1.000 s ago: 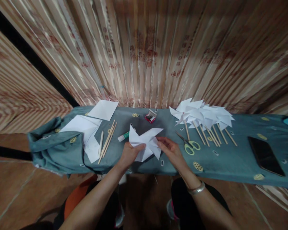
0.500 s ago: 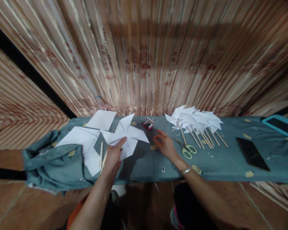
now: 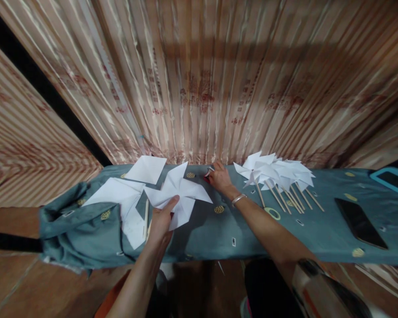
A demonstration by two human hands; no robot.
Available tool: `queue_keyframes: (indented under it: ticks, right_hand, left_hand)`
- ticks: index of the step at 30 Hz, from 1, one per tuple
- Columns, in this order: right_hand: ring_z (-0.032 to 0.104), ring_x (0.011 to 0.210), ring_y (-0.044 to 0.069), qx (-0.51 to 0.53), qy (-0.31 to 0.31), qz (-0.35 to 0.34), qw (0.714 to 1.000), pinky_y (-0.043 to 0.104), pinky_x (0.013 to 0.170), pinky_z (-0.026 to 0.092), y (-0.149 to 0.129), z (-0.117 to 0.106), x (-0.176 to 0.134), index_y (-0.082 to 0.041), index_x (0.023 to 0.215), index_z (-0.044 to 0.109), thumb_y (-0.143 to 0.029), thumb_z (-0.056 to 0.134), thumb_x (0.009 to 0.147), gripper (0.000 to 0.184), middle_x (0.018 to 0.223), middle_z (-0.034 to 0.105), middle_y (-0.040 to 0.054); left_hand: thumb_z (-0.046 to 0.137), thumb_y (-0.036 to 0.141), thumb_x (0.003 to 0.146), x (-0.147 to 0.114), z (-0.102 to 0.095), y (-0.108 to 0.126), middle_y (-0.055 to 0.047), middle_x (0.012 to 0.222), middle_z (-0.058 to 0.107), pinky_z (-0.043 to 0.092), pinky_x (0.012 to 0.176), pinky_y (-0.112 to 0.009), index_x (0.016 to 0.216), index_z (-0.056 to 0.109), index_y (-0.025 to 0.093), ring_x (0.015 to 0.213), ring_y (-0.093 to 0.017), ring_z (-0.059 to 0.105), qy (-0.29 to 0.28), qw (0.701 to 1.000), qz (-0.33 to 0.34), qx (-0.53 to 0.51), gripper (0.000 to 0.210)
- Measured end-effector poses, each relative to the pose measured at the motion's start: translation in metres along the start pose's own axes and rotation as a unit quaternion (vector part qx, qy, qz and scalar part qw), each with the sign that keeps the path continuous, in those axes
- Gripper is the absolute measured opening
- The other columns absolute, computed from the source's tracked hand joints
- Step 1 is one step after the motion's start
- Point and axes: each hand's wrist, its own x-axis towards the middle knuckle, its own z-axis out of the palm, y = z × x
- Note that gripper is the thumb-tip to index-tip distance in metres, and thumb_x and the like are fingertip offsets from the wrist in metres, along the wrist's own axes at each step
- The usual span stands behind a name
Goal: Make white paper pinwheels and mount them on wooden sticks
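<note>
My left hand (image 3: 163,219) is closed on a white paper pinwheel (image 3: 182,191), with the thumb pressed on top near its centre. At the back of the cloth, my right hand (image 3: 220,177) has its fingers curled over a small red box (image 3: 207,177). The hand hides most of that box, including what is inside. To the right lie several finished pinwheels (image 3: 268,170) on wooden sticks, bunched together. Scissors with pale green handles (image 3: 272,213) are partly covered by my right forearm.
Cut paper sheets (image 3: 146,169) and pale wooden sticks (image 3: 146,218) lie on the left. A black phone (image 3: 361,223) and a blue-framed tablet (image 3: 393,181) rest at the right. The green cloth (image 3: 219,243) reaches back to a striped curtain (image 3: 199,88).
My right hand has moved forward and slightly left onto the small red box, and its forearm now crosses the scissors. The left hand keeps its hold on the pinwheel. The view has shifted slightly.
</note>
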Motion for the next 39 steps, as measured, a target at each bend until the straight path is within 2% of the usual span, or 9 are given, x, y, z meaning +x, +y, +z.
queue_keyframes:
  ticks: [3, 6, 10, 17, 21, 31, 39]
  right_hand:
    - [0.031, 0.139, 0.033, 0.000, 0.000, 0.017, 1.000, 0.046, 0.103, 0.037, 0.000, 0.004, 0.004, -0.016, 0.098, 0.075, -0.023, 0.054, 0.087, 0.025, 0.145, 0.047, 0.0174]
    - [0.033, 0.139, 0.031, 0.004, -0.003, 0.028, 1.000, 0.045, 0.102, 0.038, 0.000, 0.007, 0.004, -0.021, 0.106, 0.074, -0.025, 0.057, 0.086, 0.026, 0.146, 0.046, 0.0140]
    - [0.034, 0.138, 0.031, 0.005, -0.009, 0.034, 0.999, 0.044, 0.102, 0.039, 0.000, 0.009, 0.005, -0.021, 0.104, 0.074, -0.025, 0.058, 0.085, 0.025, 0.145, 0.047, 0.0147]
    - [0.045, 0.130, 0.030, -0.009, -0.013, 0.035, 0.999, 0.039, 0.099, 0.042, -0.001, 0.009, 0.013, -0.016, 0.090, 0.076, -0.020, 0.057, 0.082, 0.021, 0.131, 0.059, 0.0174]
    - [0.046, 0.129, 0.029, -0.019, -0.012, 0.028, 0.999, 0.037, 0.099, 0.041, -0.004, 0.008, 0.016, -0.014, 0.092, 0.075, -0.016, 0.055, 0.082, 0.023, 0.125, 0.063, 0.0184]
    - [0.041, 0.133, 0.030, -0.040, -0.015, 0.010, 0.999, 0.039, 0.100, 0.040, -0.009, 0.007, 0.012, -0.010, 0.101, 0.072, -0.016, 0.048, 0.087, 0.029, 0.134, 0.056, 0.0212]
    - [0.046, 0.129, 0.030, -0.051, -0.013, 0.007, 0.999, 0.038, 0.097, 0.041, -0.010, 0.005, 0.014, -0.012, 0.097, 0.073, -0.012, 0.051, 0.084, 0.026, 0.124, 0.063, 0.0210]
  left_hand:
    - [0.074, 0.013, 0.068, -0.001, 0.000, 0.000, -0.009, 0.088, 0.077, 0.058, 0.079, -0.031, 0.103, 0.071, 0.013, 0.085, -0.024, 0.073, -0.015, 1.000, 0.013, -0.006, 0.035]
    - [0.073, 0.013, 0.069, 0.000, 0.000, -0.002, -0.008, 0.081, 0.077, 0.057, 0.083, -0.031, 0.096, 0.072, 0.012, 0.089, -0.024, 0.073, -0.025, 1.000, 0.013, -0.002, 0.027]
    - [0.073, 0.014, 0.069, 0.000, -0.001, -0.004, -0.008, 0.076, 0.076, 0.057, 0.084, -0.032, 0.090, 0.072, 0.011, 0.087, -0.024, 0.073, -0.017, 1.000, 0.000, 0.008, 0.021]
    - [0.076, 0.017, 0.066, 0.000, -0.002, -0.004, -0.009, 0.085, 0.077, 0.057, 0.084, -0.036, 0.100, 0.071, 0.013, 0.088, -0.025, 0.073, -0.019, 1.000, 0.004, 0.010, 0.035]
    - [0.078, 0.019, 0.065, -0.001, -0.002, -0.006, -0.010, 0.093, 0.076, 0.057, 0.084, -0.038, 0.104, 0.069, 0.013, 0.086, -0.025, 0.073, -0.021, 1.000, 0.007, 0.016, 0.041]
    - [0.078, 0.020, 0.065, 0.000, -0.002, -0.009, -0.010, 0.096, 0.076, 0.055, 0.088, -0.037, 0.101, 0.069, 0.013, 0.087, -0.024, 0.072, -0.028, 0.999, 0.007, 0.016, 0.038]
    - [0.076, 0.017, 0.067, -0.005, 0.000, -0.006, -0.010, 0.095, 0.076, 0.056, 0.086, -0.037, 0.103, 0.069, 0.014, 0.090, -0.025, 0.072, -0.029, 1.000, -0.006, 0.009, 0.037]
